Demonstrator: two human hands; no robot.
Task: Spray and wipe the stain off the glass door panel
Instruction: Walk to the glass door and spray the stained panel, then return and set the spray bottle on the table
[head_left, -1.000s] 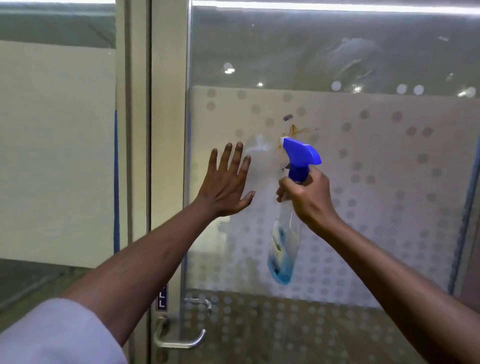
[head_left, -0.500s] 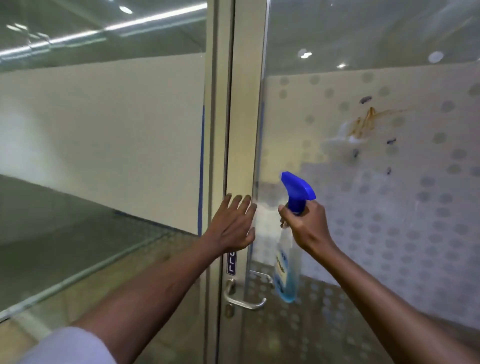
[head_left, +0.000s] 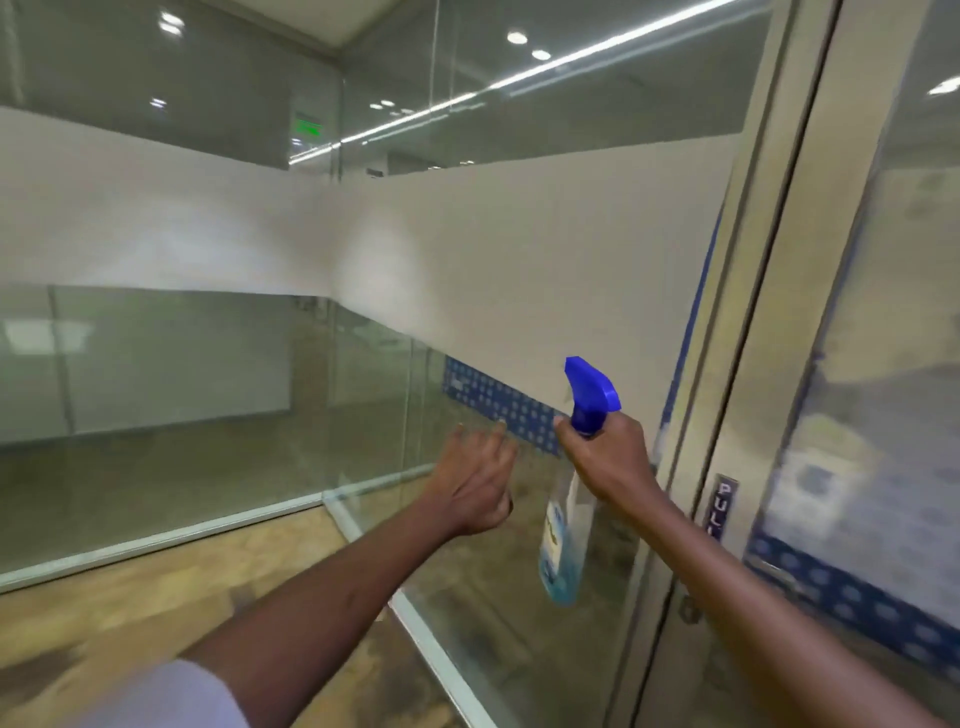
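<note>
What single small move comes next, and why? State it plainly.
Probably turn back right toward the glass door panel to find the stain, which is out of view. The right hand holds the spray bottle; the left hand is open and holds no cloth.

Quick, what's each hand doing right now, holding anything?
Left hand: open, fingers spread, holding nothing.
Right hand: closed around the neck of the spray bottle, just under its blue trigger head.

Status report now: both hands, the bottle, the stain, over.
Right hand shut on spray bottle. Left hand open, empty, no cloth seen. Stain out of view; door at right edge.
</note>
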